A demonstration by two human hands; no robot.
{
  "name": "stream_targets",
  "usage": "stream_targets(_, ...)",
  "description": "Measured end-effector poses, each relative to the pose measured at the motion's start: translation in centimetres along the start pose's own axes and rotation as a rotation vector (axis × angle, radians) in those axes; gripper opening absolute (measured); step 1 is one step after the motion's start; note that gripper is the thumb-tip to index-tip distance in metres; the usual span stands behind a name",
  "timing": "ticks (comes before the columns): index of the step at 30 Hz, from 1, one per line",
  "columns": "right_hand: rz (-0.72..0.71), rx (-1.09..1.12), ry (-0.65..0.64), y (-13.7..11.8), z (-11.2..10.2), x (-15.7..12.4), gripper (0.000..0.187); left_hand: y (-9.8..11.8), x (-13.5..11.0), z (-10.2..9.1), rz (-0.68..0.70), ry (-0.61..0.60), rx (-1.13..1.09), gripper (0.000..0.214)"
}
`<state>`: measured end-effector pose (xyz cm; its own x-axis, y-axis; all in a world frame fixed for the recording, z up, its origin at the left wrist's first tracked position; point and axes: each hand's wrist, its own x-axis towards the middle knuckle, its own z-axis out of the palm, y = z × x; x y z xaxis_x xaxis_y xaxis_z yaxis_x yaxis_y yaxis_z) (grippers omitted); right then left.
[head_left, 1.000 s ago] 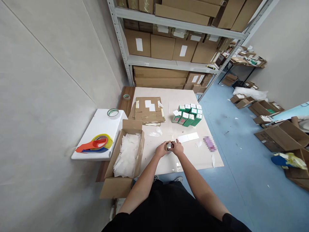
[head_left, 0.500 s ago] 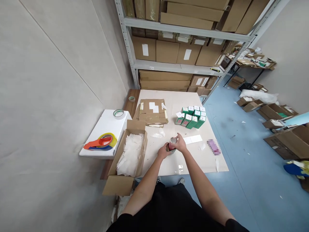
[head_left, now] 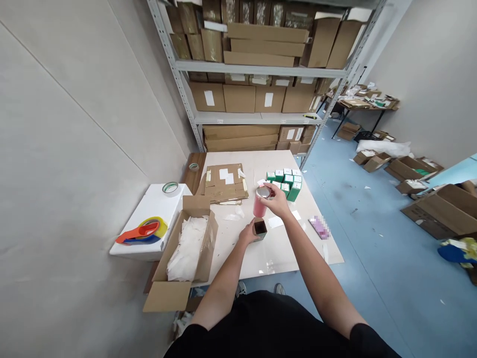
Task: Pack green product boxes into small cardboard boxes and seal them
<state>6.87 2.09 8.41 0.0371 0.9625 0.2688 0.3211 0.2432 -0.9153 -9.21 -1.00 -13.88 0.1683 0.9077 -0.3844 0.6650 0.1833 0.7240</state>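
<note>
My right hand is closed around the upper part of a pink canister with a silvery lid, held upright just above the table. Below it stands a small carton with its top open and a dark inside. My left hand grips this carton by its left side. Several green boxes with white tops stand close together beyond my right hand, which partly hides them. White paper slips lie right of the canister.
An open cardboard box with white paper inside stands at the table's left. Flattened cardboard lies farther back. A tape dispenser and tape roll rest on a white block. A phone-like pink object lies right. Shelving stands behind.
My right hand has lifted the pink canister up and out of the small carton. My left hand still holds the carton on the table. The view has shifted.
</note>
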Motion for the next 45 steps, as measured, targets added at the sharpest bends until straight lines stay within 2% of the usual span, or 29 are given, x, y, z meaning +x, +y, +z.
stream_targets(3,-0.019,0.013,-0.019,-1.3,-1.8,0.2,0.064,2.2,-0.5,-1.6,-0.030,0.014,0.046,0.135)
stream_targets(6,-0.036,0.019,-0.028,-2.4,-3.5,0.6,0.067,5.6,-1.2,-4.7,-0.020,0.138,0.004,0.122)
stream_targets(8,-0.049,0.028,-0.032,-2.9,-4.2,0.9,0.070,8.5,-2.4,-7.2,0.092,0.257,-0.112,0.097)
stream_targets(10,-0.066,0.045,-0.030,-3.1,-4.5,1.2,0.073,11.7,-4.0,-9.6,0.276,0.338,-0.335,0.080)
stream_targets(12,-0.079,0.071,-0.039,-3.2,-4.5,1.5,0.077,15.0,-5.8,-11.4,0.514,0.332,-0.477,0.084)
stream_targets(13,-0.080,0.083,-0.047,-3.2,-4.4,1.6,0.080,16.6,-6.7,-12.0,0.582,0.323,-0.473,0.090)
stream_targets(17,-0.035,0.155,-0.063,-3.2,-4.2,1.7,0.086,20.9,-8.7,-12.6,0.603,0.404,-0.381,0.099)
stream_targets(19,-0.004,0.269,-0.091,-3.0,-4.4,1.5,0.090,21.8,-8.7,-12.7,0.577,0.444,-0.391,0.097)
stream_targets(22,0.061,0.497,-0.251,-2.1,-5.1,1.0,0.092,21.8,-8.1,-13.5,0.542,0.513,-0.513,0.092)
stream_targets(26,0.201,0.583,-0.442,-0.1,-6.2,-0.3,0.085,22.2,-7.6,-14.9,0.510,0.556,-0.702,0.095)
stream_targets(28,0.219,0.624,-0.441,0.8,-6.3,-0.8,0.083,23.0,-7.5,-15.0,0.503,0.526,-0.745,0.100)
stream_targets(33,0.182,0.707,-0.319,2.1,-5.4,-1.3,0.084,24.6,-7.3,-14.0,0.514,0.436,-0.799,0.107)
stream_targets(37,0.159,0.643,-0.252,2.3,-4.8,-1.7,0.090,24.1,-7.5,-13.7,0.467,0.478,-0.763,0.111)
stream_targets(39,0.151,0.636,-0.293,2.3,-4.7,-2.0,0.094,23.8,-7.7,-13.8,0.444,0.505,-0.759,0.112)
stream_targets(42,0.170,0.709,-0.437,2.3,-4.9,-2.3,0.099,23.9,-7.9,-14.0,0.431,0.487,-0.794,0.115)
stream_targets(43,0.179,0.730,-0.457,2.3,-5.0,-2.3,0.100,24.0,-8.0,-14.0,0.434,0.461,-0.810,0.118)
stream_targets(45,0.184,0.733,-0.417,2.4,-5.0,-2.2,0.100,24.4,-8.0,-13.9,0.438,0.421,-0.843,0.121)
